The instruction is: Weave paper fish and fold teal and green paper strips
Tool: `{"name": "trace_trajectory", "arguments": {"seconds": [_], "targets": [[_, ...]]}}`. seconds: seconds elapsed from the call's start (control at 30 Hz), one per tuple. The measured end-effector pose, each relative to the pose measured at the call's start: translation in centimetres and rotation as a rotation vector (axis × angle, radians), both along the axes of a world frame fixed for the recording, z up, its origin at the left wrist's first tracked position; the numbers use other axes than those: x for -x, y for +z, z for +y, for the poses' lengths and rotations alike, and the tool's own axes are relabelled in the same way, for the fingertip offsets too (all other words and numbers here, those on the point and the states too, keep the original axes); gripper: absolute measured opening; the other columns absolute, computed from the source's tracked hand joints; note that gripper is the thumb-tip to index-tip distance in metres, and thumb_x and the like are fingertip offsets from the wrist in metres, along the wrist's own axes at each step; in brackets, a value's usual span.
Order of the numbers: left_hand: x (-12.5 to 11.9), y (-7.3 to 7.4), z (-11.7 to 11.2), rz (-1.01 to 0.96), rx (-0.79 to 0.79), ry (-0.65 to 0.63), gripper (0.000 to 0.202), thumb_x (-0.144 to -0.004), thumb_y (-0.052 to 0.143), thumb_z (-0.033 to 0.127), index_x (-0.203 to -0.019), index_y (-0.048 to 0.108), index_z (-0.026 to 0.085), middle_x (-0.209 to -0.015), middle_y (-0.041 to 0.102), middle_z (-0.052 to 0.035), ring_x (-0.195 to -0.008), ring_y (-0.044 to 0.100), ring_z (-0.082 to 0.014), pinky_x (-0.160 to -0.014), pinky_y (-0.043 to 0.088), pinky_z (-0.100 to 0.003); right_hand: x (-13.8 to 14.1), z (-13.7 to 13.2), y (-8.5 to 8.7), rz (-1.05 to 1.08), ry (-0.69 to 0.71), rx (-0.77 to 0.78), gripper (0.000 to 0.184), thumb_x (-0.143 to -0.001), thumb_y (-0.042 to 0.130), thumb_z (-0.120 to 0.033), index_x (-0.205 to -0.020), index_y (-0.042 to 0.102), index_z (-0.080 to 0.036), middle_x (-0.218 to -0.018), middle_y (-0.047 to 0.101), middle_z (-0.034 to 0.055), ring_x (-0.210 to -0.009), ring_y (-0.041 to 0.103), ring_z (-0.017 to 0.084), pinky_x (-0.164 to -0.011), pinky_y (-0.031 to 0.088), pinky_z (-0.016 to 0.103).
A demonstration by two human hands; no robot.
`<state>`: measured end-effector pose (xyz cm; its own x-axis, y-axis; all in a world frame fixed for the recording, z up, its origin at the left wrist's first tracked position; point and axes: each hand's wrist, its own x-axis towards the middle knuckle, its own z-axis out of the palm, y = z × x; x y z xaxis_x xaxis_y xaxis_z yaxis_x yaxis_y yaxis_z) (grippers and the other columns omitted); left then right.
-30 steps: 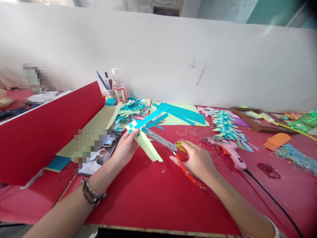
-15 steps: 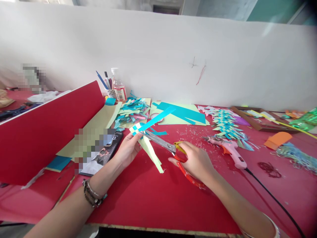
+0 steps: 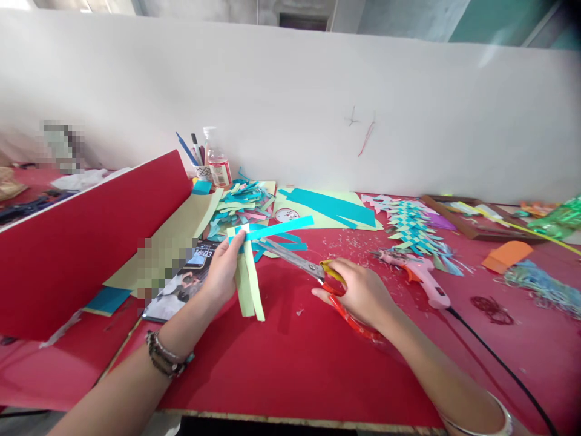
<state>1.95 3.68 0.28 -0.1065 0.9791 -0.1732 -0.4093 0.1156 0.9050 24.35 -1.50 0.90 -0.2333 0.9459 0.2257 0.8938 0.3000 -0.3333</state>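
My left hand (image 3: pixel 226 264) pinches a woven piece of blue and pale-green paper strips (image 3: pixel 247 270) between thumb and fingers. Its green ends hang down, and a blue strip sticks out to the right. In my right hand (image 3: pixel 363 290) is a pair of scissors (image 3: pixel 302 261) with red and yellow handles. The blades point left, with their tips close to the blue strips; whether they touch paper I cannot tell. Behind the hands lie a heap of cut paper strips (image 3: pixel 242 203) and blue paper (image 3: pixel 336 206) on pale-green sheets.
A pink glue gun (image 3: pixel 424 275) with a black cord lies at the right, below a finished woven paper piece (image 3: pixel 415 227). A red board (image 3: pixel 100 242) stands at the left beside a phone (image 3: pixel 181 284). At the back are a bottle (image 3: pixel 220 169) and a pen cup (image 3: pixel 202 172).
My left hand has turned the woven piece and shifted it slightly left. Its blue strip now lies flatter and the green ends hang straighter. My right hand keeps the scissors nearly still.
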Motion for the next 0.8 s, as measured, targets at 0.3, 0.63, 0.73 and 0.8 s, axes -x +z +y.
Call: {"name": "trace_trajectory", "arguments": {"seconds": [0.3, 0.63, 0.73, 0.8], "targets": [[-0.6, 0.4, -0.5, -0.067, -0.017, -0.115, 0.022, -0.056, 0.07, 0.029, -0.069, 0.059, 0.016, -0.053, 0.058, 0.0051, -0.042, 0.051, -0.0054, -0.041, 0.04, -0.014, 0.6, -0.1, -0.5, 0.031, -0.058, -0.067, 0.03, -0.069, 0.053, -0.043, -0.089, 0.055, -0.02, -0.086, 0.061, 0.0054, -0.075, 0.058, 0.02, -0.058, 0.039, 0.026], [-0.5, -0.3, -0.3, -0.056, -0.105, -0.124, 0.021, -0.063, 0.067, 0.033, -0.071, 0.056, 0.017, -0.061, 0.055, 0.0065, -0.052, 0.051, -0.0043, -0.051, 0.043, -0.013, 0.2, 0.0, -0.2, -0.002, -0.074, -0.089, 0.038, -0.069, 0.051, -0.052, -0.087, 0.055, -0.019, -0.083, 0.06, 0.0058, -0.074, 0.058, 0.02, -0.055, 0.038, 0.025], [-0.4, -0.6, -0.1, 0.051, -0.189, -0.034, 0.022, -0.065, 0.063, 0.037, -0.07, 0.053, 0.018, -0.057, 0.05, 0.0078, -0.049, 0.046, -0.0032, -0.047, 0.039, -0.012, 0.5, -0.1, -0.5, -0.008, -0.057, -0.086, 0.038, -0.069, 0.052, -0.05, -0.091, 0.054, -0.019, -0.086, 0.06, 0.0065, -0.077, 0.058, 0.021, -0.057, 0.038, 0.026], [-0.5, -0.5, -0.4, 0.148, -0.221, -0.06, 0.022, -0.068, 0.06, 0.038, -0.07, 0.052, 0.018, -0.054, 0.046, 0.0083, -0.044, 0.042, -0.0024, -0.043, 0.035, -0.011, 0.6, -0.1, -0.6, -0.009, -0.059, -0.086, 0.036, -0.07, 0.052, -0.049, -0.091, 0.054, -0.019, -0.087, 0.061, 0.0065, -0.077, 0.058, 0.022, -0.058, 0.038, 0.026]]}}
